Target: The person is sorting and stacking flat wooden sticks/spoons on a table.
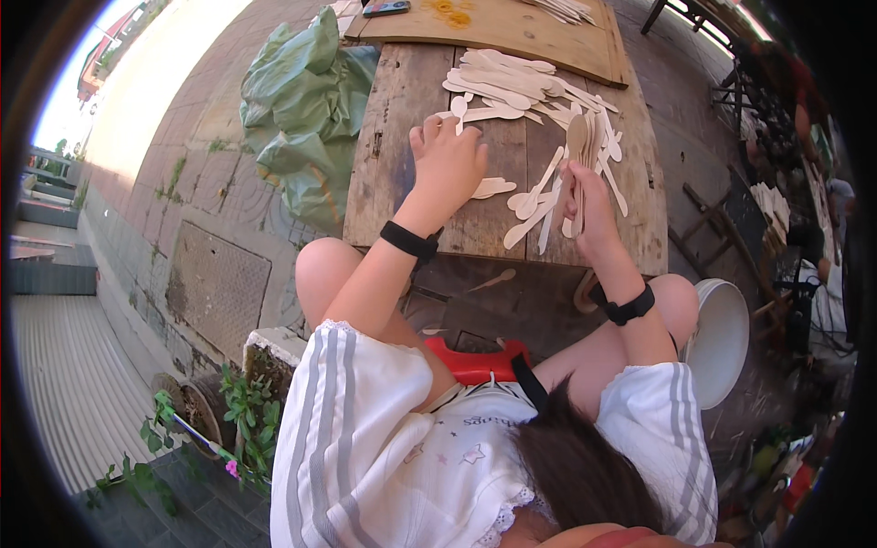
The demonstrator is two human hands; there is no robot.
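Observation:
My right hand (592,206) is closed round the handles of several wooden spoons (577,137), held together with their bowls pointing away from me. My left hand (448,164) has its fingers curled over the table's left side, and a single pale wooden spoon (459,106) stands up from between its fingertips. Beyond both hands spreads a loose heap of wooden spoons and flat wooden cutlery (507,80). A few more pieces (525,205) lie between my hands, close to the near table edge. A small group (494,187) rests just right of my left wrist.
The worn wooden table (393,119) carries a plywood board (512,32) at its far end. Green sacking (306,119) bulges against its left side. A white bucket (722,342) stands by my right knee. One wooden spoon (494,279) lies below the near edge.

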